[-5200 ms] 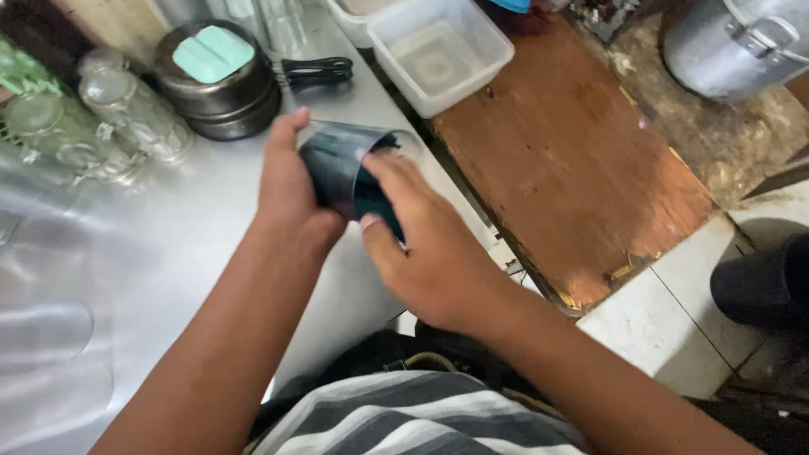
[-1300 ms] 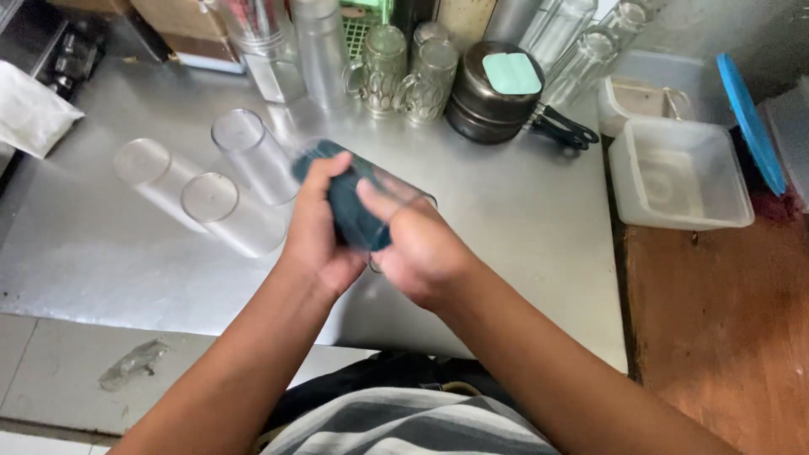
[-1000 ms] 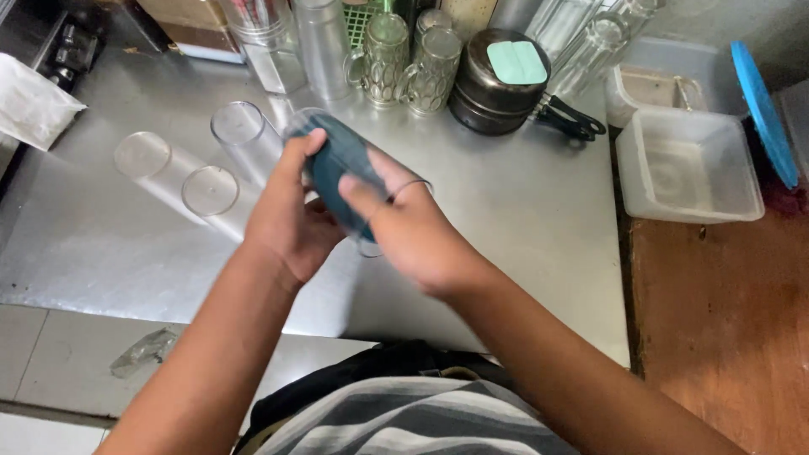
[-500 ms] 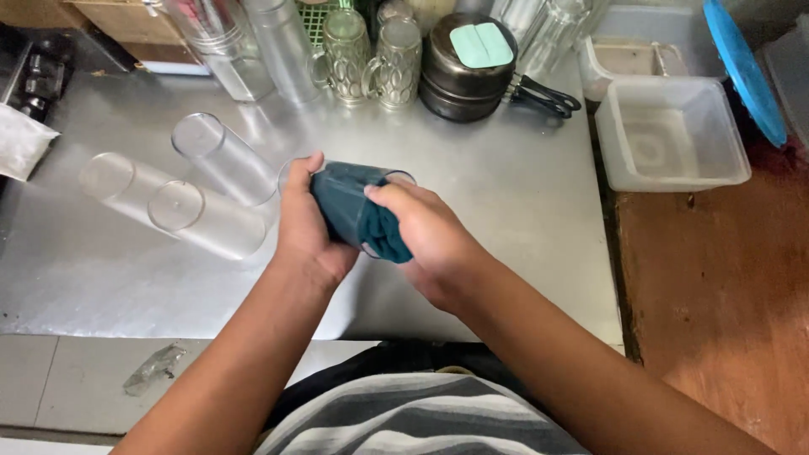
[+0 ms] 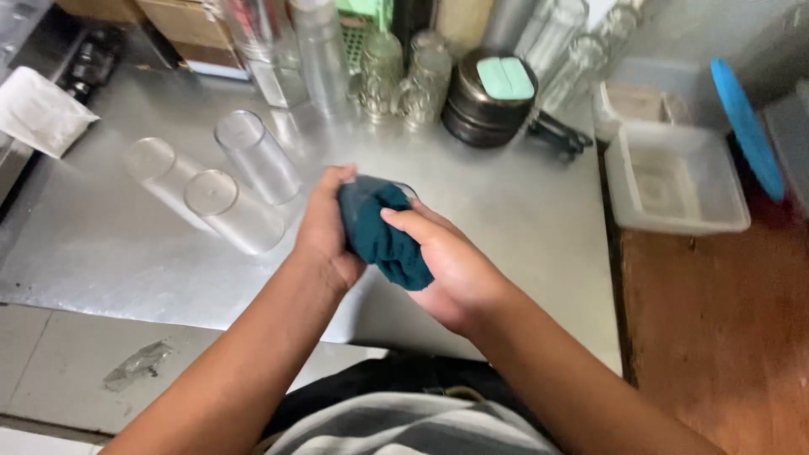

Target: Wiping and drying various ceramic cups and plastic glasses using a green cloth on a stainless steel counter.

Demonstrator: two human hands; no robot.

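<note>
1. Left hand (image 5: 327, 226) is wrapped around a clear drinking glass (image 5: 403, 192), held above the steel counter (image 5: 522, 211).
2. Right hand (image 5: 447, 265) grips a dark teal cloth (image 5: 381, 236), pressing it over the glass.
3. Three clear tumblers (image 5: 240, 190) lie on their sides just left of the hands.
4. A dark lidded pot (image 5: 489, 99) stands behind, near an empty plastic tub (image 5: 674, 181).

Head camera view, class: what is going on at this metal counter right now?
A person stands at a steel counter and holds a clear drinking glass between both hands. The left hand grips its side, while the right hand presses a dark teal cloth over it, so only its rim shows. Three upturned tumblers stand to the left. Behind are more glasses, a dark round pot and clear plastic tubs.
</note>
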